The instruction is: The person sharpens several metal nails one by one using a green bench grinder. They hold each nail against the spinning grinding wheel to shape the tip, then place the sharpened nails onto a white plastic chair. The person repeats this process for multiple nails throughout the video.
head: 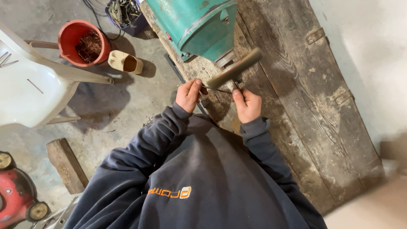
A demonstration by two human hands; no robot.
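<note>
Looking left to right, here's how it sits:

floor stuff: white plastic chair point(29, 80) on the left, a red bucket point(82, 42) of rusty-looking scraps just past it, a small tan cup point(126, 62) lying on its side by the bucket, and a wood block point(66, 165) lower down. Red machine with wheels point(15, 195) is cut off at the corner, can't say what it is.

left hand point(188, 95): fingers pinched narrow on one end of a thin metal rod point(215, 89), over the edge of the bench point(305, 110).

rod: runs between both hands, under the handle point(235, 68) of the green machine point(199, 25). Looks straight-ish, but it's too thin to really tell.

right hand point(247, 105): curled around the other end, thumb up near the handle's stem.

progress: my guess is mid-job. The rod is positioned at the machine, the handle isn't gripped by anyone, and nothing finished is visible on the bench.

hidden: top of the green machine is out of frame, where the rod meets it is blocked by the handle, and the person's torso covers the near bench.
</note>
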